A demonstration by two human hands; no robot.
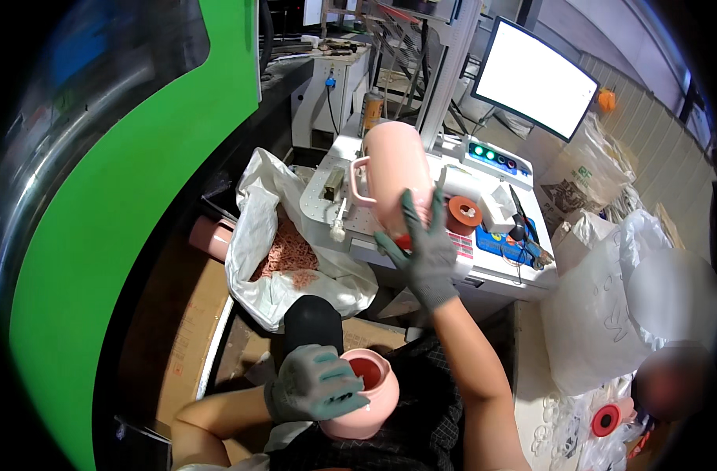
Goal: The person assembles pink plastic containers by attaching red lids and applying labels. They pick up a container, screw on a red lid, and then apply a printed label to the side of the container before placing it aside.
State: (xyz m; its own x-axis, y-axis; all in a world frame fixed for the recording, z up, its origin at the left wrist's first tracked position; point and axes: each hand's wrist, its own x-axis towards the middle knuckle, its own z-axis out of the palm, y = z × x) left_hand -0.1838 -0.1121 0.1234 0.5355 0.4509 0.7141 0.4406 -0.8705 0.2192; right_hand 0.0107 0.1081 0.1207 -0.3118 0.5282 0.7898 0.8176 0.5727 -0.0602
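My right hand [421, 251], in a grey-green glove, grips the bottom end of a tall pink jug [394, 169] with a handle and holds it up over the white machine table [492, 267]. My left hand [315, 385], gloved the same, rests on the rim of a second pink jug [370, 404] with a red inside, held low against my lap. A black cap-shaped part [313, 322] sits just above my left hand.
A white sack [256, 228] of small pink parts lies open at left. On the machine table are an orange disc [462, 213], a blue pad [504, 243] and small tools. A lit monitor [535, 78] stands behind. Clear plastic bags [617, 314] pile up at right; cardboard [190, 330] lies below.
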